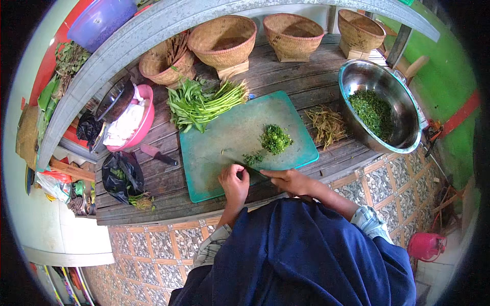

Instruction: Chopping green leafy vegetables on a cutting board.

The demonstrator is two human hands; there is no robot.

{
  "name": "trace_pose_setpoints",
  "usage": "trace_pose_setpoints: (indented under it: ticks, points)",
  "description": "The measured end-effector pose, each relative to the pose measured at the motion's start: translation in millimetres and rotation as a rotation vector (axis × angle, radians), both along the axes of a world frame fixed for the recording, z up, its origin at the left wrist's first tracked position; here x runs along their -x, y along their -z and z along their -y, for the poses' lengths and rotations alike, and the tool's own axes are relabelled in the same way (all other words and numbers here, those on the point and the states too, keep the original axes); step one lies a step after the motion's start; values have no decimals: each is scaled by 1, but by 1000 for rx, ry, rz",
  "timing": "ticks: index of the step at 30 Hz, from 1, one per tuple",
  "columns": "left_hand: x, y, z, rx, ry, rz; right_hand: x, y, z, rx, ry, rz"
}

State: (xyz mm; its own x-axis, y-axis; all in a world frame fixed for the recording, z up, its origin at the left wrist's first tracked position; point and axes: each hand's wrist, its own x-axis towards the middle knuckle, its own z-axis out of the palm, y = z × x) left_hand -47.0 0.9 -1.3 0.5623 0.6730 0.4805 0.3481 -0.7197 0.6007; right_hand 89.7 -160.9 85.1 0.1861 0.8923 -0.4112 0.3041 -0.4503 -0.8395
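My right hand [291,181] grips a knife [250,168] whose dark blade points left over the near edge of a green-rimmed cutting board [218,153]. My left hand [234,185] is beside the blade's tip with thumb and forefinger curled together; whether anything is pinched there cannot be told. Just beyond the blade lies a small bit of chopped greens [253,158], near a larger mound of chopped greens [275,139]. A bundle of leafy green stalks [208,101] rests across the board's far left corner.
Trimmed stalk ends [326,125] lie right of the board, before a steel basin [405,126] holding chopped greens. Left are a second knife [159,154], a black plastic bag [122,176] and a pink basin [147,114]. Woven baskets [224,36] line the back of the slatted wooden table [160,183].
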Motion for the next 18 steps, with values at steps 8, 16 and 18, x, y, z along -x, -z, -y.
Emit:
trace_pose_setpoints:
  ticks: [8,16,18]
  points:
    - [-36,-4,3,-1,113,13,-19,17,28,-259,190,297]
    - [-26,-4,9,145,138,95,-6,17,34,-285,22,342]
    - [-24,-2,8,123,129,91,-7,22,35,-368,17,376]
